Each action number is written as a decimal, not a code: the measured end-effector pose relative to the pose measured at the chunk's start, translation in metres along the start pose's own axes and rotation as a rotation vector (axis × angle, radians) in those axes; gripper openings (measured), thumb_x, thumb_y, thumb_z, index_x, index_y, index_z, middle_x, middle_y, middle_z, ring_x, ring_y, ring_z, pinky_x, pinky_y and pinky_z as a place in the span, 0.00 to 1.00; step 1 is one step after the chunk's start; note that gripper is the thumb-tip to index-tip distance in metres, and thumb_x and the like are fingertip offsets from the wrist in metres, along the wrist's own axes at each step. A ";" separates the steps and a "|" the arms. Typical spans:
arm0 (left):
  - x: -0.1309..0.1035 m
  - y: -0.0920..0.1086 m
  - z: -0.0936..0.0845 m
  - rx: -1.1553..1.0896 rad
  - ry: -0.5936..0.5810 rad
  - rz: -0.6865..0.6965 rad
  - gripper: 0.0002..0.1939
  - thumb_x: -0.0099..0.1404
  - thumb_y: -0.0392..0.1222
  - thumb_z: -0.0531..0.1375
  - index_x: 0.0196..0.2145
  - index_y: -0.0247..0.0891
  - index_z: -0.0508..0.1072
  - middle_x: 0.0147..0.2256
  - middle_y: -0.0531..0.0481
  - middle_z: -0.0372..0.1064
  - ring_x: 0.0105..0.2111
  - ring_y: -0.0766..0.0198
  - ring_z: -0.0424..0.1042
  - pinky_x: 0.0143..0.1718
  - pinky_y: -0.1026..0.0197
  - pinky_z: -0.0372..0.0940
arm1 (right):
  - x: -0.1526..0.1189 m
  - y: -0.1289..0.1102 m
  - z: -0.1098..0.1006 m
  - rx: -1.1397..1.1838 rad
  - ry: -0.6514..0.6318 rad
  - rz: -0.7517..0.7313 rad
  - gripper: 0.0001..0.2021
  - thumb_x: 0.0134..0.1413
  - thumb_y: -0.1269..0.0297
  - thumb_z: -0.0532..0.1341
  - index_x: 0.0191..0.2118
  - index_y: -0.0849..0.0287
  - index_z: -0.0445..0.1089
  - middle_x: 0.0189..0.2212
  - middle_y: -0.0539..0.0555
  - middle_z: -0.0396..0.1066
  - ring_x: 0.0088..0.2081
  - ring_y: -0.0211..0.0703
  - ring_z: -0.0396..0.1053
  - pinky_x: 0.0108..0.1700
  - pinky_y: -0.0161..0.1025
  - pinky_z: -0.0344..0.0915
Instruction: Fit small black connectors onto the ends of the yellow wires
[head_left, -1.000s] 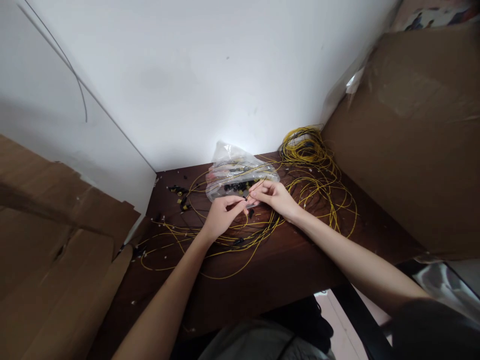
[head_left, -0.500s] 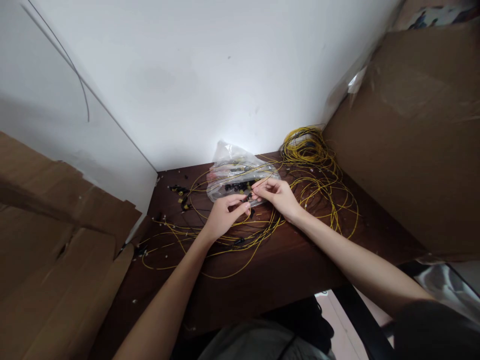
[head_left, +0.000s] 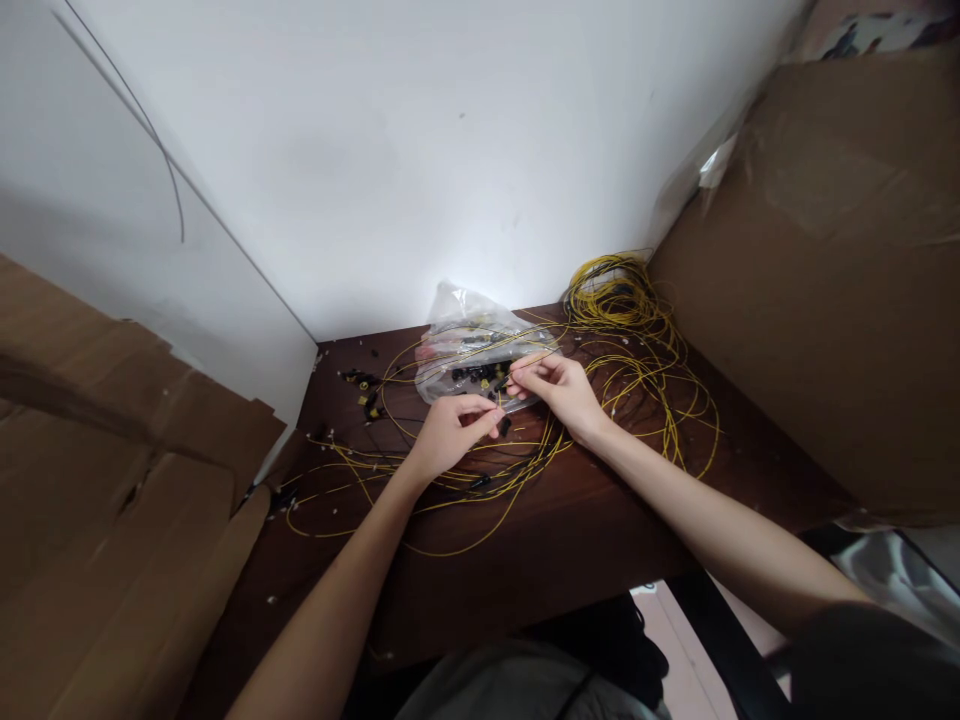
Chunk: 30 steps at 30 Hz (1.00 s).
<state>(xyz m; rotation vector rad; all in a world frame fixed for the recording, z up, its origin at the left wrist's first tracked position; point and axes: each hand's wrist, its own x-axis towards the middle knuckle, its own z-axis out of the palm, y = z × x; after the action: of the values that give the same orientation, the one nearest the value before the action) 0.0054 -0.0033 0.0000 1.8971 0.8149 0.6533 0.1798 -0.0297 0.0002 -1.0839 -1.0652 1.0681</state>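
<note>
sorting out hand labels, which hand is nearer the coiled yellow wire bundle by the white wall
Right: the right hand is nearer the person than the coiled yellow wire bundle and slightly left of it; the left hand is farther left.

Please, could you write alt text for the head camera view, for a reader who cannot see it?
A person's left hand and right hand, close together and pinched as if around something too small to identify, reach over a dark table strewn with yellow wires and small black parts. A clear plastic bag lies beyond, and cardboard stands on both sides.
</note>
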 end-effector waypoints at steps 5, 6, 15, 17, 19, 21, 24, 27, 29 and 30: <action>0.000 0.002 0.000 -0.045 0.016 -0.003 0.13 0.60 0.45 0.56 0.31 0.32 0.74 0.22 0.51 0.70 0.24 0.68 0.67 0.31 0.66 0.62 | 0.001 -0.001 0.001 -0.012 0.005 0.007 0.13 0.38 0.59 0.68 0.30 0.62 0.70 0.23 0.51 0.72 0.26 0.36 0.71 0.30 0.35 0.67; 0.000 0.002 0.000 -0.054 0.025 -0.010 0.13 0.60 0.46 0.56 0.32 0.32 0.73 0.20 0.52 0.68 0.23 0.69 0.66 0.31 0.66 0.61 | 0.001 -0.001 0.001 -0.014 0.005 0.008 0.13 0.38 0.59 0.68 0.29 0.62 0.70 0.23 0.51 0.72 0.26 0.37 0.70 0.30 0.35 0.66; 0.001 -0.002 0.003 -0.083 0.122 -0.071 0.19 0.58 0.46 0.58 0.44 0.32 0.69 0.15 0.59 0.57 0.15 0.74 0.53 0.18 0.69 0.51 | -0.001 0.000 0.002 -0.003 -0.063 0.041 0.13 0.39 0.59 0.68 0.30 0.62 0.71 0.23 0.51 0.72 0.27 0.37 0.70 0.29 0.35 0.67; 0.001 -0.002 0.003 -0.079 0.122 -0.066 0.20 0.59 0.45 0.57 0.47 0.32 0.68 0.14 0.59 0.55 0.15 0.74 0.52 0.18 0.69 0.50 | -0.001 0.001 0.002 -0.009 -0.064 0.039 0.13 0.38 0.59 0.68 0.29 0.62 0.71 0.23 0.51 0.71 0.27 0.37 0.70 0.28 0.35 0.68; 0.001 -0.003 0.003 -0.075 0.116 -0.067 0.20 0.59 0.44 0.57 0.47 0.32 0.69 0.14 0.59 0.55 0.15 0.74 0.52 0.18 0.69 0.51 | -0.001 0.001 0.002 -0.009 -0.060 0.035 0.13 0.38 0.59 0.68 0.29 0.62 0.71 0.23 0.51 0.71 0.27 0.37 0.70 0.28 0.35 0.68; 0.001 -0.004 0.003 -0.076 0.105 -0.068 0.19 0.60 0.44 0.57 0.47 0.31 0.69 0.15 0.58 0.57 0.16 0.73 0.53 0.20 0.68 0.53 | -0.001 0.000 0.002 -0.007 -0.052 0.028 0.13 0.38 0.59 0.68 0.28 0.62 0.71 0.23 0.51 0.71 0.27 0.37 0.70 0.28 0.35 0.69; 0.001 -0.006 0.003 -0.070 0.085 -0.043 0.20 0.60 0.44 0.56 0.47 0.30 0.70 0.17 0.56 0.60 0.17 0.72 0.56 0.22 0.67 0.57 | -0.002 -0.001 0.003 -0.022 -0.051 -0.005 0.12 0.38 0.59 0.68 0.28 0.62 0.71 0.23 0.51 0.71 0.25 0.36 0.70 0.29 0.35 0.69; 0.001 -0.007 0.003 -0.050 0.070 -0.008 0.19 0.61 0.44 0.55 0.47 0.31 0.71 0.17 0.56 0.60 0.18 0.72 0.58 0.25 0.67 0.57 | -0.002 -0.003 0.003 -0.038 -0.053 -0.028 0.12 0.39 0.59 0.68 0.27 0.63 0.71 0.23 0.52 0.72 0.24 0.35 0.69 0.30 0.36 0.69; 0.001 -0.006 0.002 -0.046 0.063 -0.009 0.19 0.61 0.43 0.54 0.47 0.31 0.71 0.17 0.56 0.61 0.18 0.71 0.59 0.26 0.66 0.57 | -0.002 -0.003 0.003 -0.042 -0.054 -0.032 0.12 0.39 0.59 0.68 0.27 0.62 0.71 0.23 0.51 0.72 0.24 0.35 0.69 0.30 0.36 0.69; 0.001 -0.006 0.002 -0.045 0.060 -0.011 0.19 0.61 0.43 0.54 0.47 0.31 0.71 0.17 0.56 0.61 0.19 0.71 0.59 0.26 0.66 0.57 | -0.002 -0.003 0.004 -0.045 -0.055 -0.035 0.11 0.39 0.59 0.68 0.27 0.62 0.71 0.23 0.51 0.72 0.24 0.35 0.70 0.31 0.36 0.69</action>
<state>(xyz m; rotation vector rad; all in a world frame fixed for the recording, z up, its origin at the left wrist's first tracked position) 0.0063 -0.0017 -0.0061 1.8393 0.8407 0.7188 0.1764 -0.0319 0.0037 -1.0733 -1.1525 1.0555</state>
